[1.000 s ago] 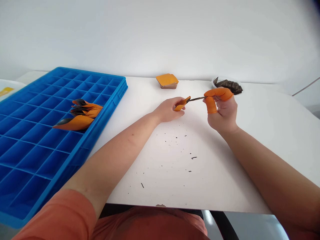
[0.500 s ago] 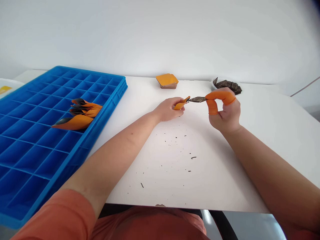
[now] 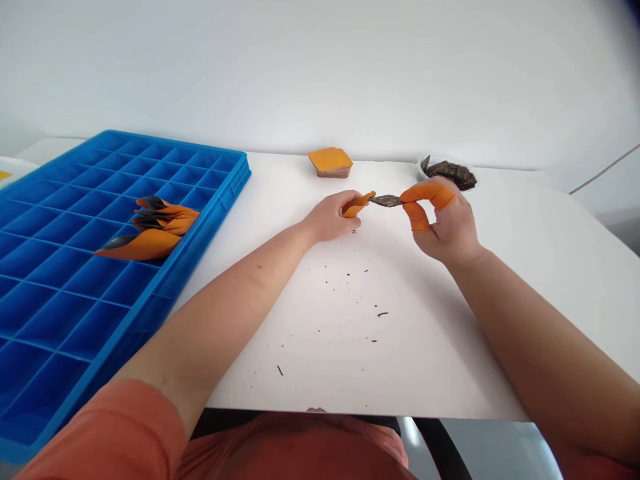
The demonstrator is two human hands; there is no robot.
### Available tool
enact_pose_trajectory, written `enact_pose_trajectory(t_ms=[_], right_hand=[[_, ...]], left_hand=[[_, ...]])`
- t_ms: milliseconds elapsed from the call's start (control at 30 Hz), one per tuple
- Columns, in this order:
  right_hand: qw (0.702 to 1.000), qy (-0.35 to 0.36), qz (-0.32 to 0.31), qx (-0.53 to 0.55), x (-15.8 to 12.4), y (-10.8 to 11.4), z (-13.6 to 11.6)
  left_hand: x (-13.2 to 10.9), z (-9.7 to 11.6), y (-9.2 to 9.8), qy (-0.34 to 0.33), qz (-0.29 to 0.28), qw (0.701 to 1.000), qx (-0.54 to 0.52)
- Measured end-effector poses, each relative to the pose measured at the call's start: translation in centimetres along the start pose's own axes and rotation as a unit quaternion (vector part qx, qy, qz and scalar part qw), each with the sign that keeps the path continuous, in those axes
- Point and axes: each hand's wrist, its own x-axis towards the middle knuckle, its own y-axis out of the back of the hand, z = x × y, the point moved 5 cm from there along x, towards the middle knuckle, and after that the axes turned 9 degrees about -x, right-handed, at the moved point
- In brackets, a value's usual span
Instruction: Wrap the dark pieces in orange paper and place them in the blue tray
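My left hand (image 3: 333, 217) is closed on a curled orange sheet (image 3: 355, 206), pinched between fingers and thumb above the white table. My right hand (image 3: 440, 223) wears orange covers on its thumb and index finger. Between those fingertips it pinches one end of a dark brown, dry-looking flat strip (image 3: 386, 201). The strip's other end reaches the sheet's right edge; whether it lies inside the curl I cannot tell. Behind my right hand, a white bowl (image 3: 421, 175) holds a pile of similar dark strips (image 3: 453, 175).
A stack of orange square sheets (image 3: 330, 160) sits near the wall. On the left, a large blue compartment tray (image 3: 165, 283) holds several rolled orange pieces (image 3: 145, 245) with black insides. Dark crumbs (image 3: 382, 314) are scattered over the white table (image 3: 320, 373).
My right hand has moved slightly left, bringing the dark strip closer to the orange sheet. My left hand keeps its hold. The whole view has shifted a little.
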Motion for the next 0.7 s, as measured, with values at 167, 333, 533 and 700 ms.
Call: enact_pose_trajectory(t_ms=[167,333,533,700], right_hand=[[0.999,0.038,-0.001,-0.033,0.27,0.18,-0.05],[0.996,0.063,-0.011,-0.063,0.13,-0.1,-0.25],[0.997,0.006,-0.059,-0.05,-0.05,-0.49,-0.03],[0.998,0.015,-0.04,-0.043,-0.13,-0.62,-0.12]], left_hand=[[0.27,-0.03,0.27,-0.013,0.004,0.999,-0.029],[0.53,-0.34,0.58,-0.014,-0.002,0.995,-0.103],[0.07,0.23,0.46,0.008,-0.034,0.995,-0.091],[0.12,-0.16,0.61,0.024,-0.061,0.995,-0.071]])
